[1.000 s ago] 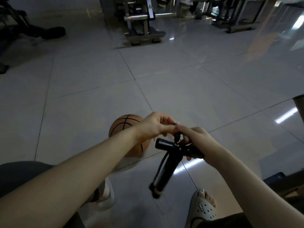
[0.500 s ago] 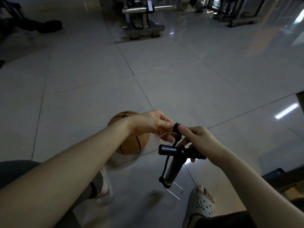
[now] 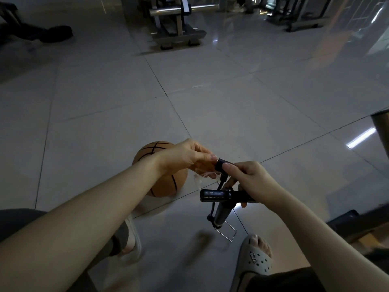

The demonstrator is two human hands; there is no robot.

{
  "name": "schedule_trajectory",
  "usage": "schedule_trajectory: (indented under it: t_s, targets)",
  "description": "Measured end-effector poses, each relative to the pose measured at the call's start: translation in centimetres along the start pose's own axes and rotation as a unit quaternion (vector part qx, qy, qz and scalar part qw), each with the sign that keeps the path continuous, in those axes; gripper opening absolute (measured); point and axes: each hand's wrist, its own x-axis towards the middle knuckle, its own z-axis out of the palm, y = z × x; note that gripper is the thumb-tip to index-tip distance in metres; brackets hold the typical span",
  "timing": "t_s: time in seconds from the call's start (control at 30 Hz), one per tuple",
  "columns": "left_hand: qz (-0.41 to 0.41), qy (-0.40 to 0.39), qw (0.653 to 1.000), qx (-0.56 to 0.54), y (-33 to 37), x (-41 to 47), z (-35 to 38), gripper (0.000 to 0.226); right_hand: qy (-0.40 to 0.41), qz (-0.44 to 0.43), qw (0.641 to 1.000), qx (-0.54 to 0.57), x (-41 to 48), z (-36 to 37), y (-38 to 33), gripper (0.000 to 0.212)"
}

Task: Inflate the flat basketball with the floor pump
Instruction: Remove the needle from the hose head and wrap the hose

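At the near edge of view, a right foot in a grey perforated clog (image 3: 255,257) and a left foot in a pale sandal (image 3: 132,243) stand on the glossy tiled floor (image 3: 210,112). Between the feet, the floor pump (image 3: 221,212) is tilted, with a wire foot stand (image 3: 228,231) projecting at its base; contact between base and floor cannot be confirmed. Right hand (image 3: 252,178): lower fingers curled round the right half of the black pump handle (image 3: 214,195), thumb and forefinger pinching the black hose end (image 3: 220,165) just above it. Left hand (image 3: 187,157): thumb and fingertips pressed together, pinching the opposite side of the same hose end; a thin whitish thread (image 3: 203,175) hangs below these fingers. Basketball (image 3: 168,186): orange, on the floor beyond and beneath the left wrist, near the pump, apart from the hose end. Farther off, a steel gym machine frame (image 3: 176,24) stands centre, and a dark padded object (image 3: 54,33) lies far left.
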Motion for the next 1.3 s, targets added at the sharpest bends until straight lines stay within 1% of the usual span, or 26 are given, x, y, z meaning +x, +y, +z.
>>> schedule_trajectory:
  t_s: [0.1, 0.3, 0.37, 0.47, 0.53, 0.6, 0.67, 0.73, 0.77, 0.83, 0.9, 0.93, 1.0, 1.1, 1.17, 1.23, 1.27, 1.3]
  targets:
    - [-0.009, 0.016, 1.0, -0.022, -0.1, -0.2, -0.4, 0.023, 0.011, -0.015, 1.0, -0.006, 0.0, 0.6, 0.4, 0.041]
    - [-0.022, 0.057, 0.994, -0.096, -1.0, 1.4, 0.6, 0.012, 0.089, -0.025, 0.995, -0.024, 0.5, 1.3, 1.0, 0.041]
    - [-0.011, 0.093, 0.988, -0.127, -0.8, 1.6, 1.4, 0.012, 0.111, -0.036, 0.993, -0.022, 0.7, 1.4, 1.2, 0.04]
    - [-0.014, 0.174, 0.967, -0.186, -0.3, 1.2, 1.4, 0.016, 0.138, -0.046, 0.989, -0.003, 0.9, 1.4, 1.5, 0.04]
    - [-0.014, 0.196, 0.965, -0.173, 0.0, 0.8, 1.0, 0.02, 0.145, -0.045, 0.988, 0.015, 1.0, 1.4, 1.7, 0.043]
    - [-0.005, 0.217, 0.968, -0.124, 0.0, 0.4, 1.1, 0.014, 0.147, -0.043, 0.988, 0.035, 1.1, 1.4, 2.0, 0.046]
    - [0.002, 0.265, 0.959, -0.097, -0.3, 0.4, 1.2, 0.014, 0.146, -0.041, 0.987, 0.05, 1.2, 1.5, 2.1, 0.045]
    - [-0.01, 0.301, 0.947, -0.11, -0.8, 0.5, 1.1, 0.016, 0.146, -0.039, 0.987, 0.056, 1.3, 1.5, 2.2, 0.042]
    - [-0.024, 0.297, 0.944, -0.139, -1.0, 0.6, 1.1, 0.018, 0.146, -0.038, 0.987, 0.055, 1.3, 1.6, 2.3, 0.041]
    - [-0.048, 0.249, 0.934, -0.251, -1.4, 0.6, 1.5, 0.022, 0.148, -0.037, 0.987, 0.055, 1.4, 1.8, 2.5, 0.041]
    - [-0.05, 0.212, 0.909, -0.355, -1.8, 0.6, 2.6, 0.024, 0.16, -0.032, 0.985, 0.054, 1.6, 2.0, 2.7, 0.042]
    - [-0.046, 0.216, 0.9, -0.376, -2.0, 0.9, 3.1, 0.023, 0.168, -0.028, 0.984, 0.05, 1.8, 2.2, 2.9, 0.041]
    - [-0.034, 0.25, 0.889, -0.383, -2.3, 1.4, 4.1, 0.023, 0.185, -0.017, 0.982, 0.037, 1.9, 2.5, 3.2, 0.038]
    - [-0.026, 0.31, 0.881, -0.357, -2.6, 1.9, 5.1, 0.024, 0.206, -0.002, 0.978, 0.02, 1.9, 3.4, 3.8, 0.031]
    - [-0.025, 0.333, 0.876, -0.349, -3.0, 2.2, 5.4, 0.023, 0.211, 0.006, 0.977, 0.035, 2.0, 4.1, 4.5, 0.027]
    - [-0.027, 0.347, 0.874, -0.34, -3.1, 2.5, 5.7, 0.022, 0.196, 0.012, 0.98, 0.038, 2.2, 4.6, 5.4, 0.039]
    - [-0.027, 0.351, 0.876, -0.33, -3.1, 2.6, 5.9, 0.023, 0.185, 0.01, 0.983, 0.015, 2.3, 4.8, 5.9, 0.043]
    - [-0.027, 0.353, 0.878, -0.323, -3.3, 2.7, 6.1, 0.023, 0.171, 0.005, 0.985, -0.014, 2.5, 5.2, 6.2, 0.042]
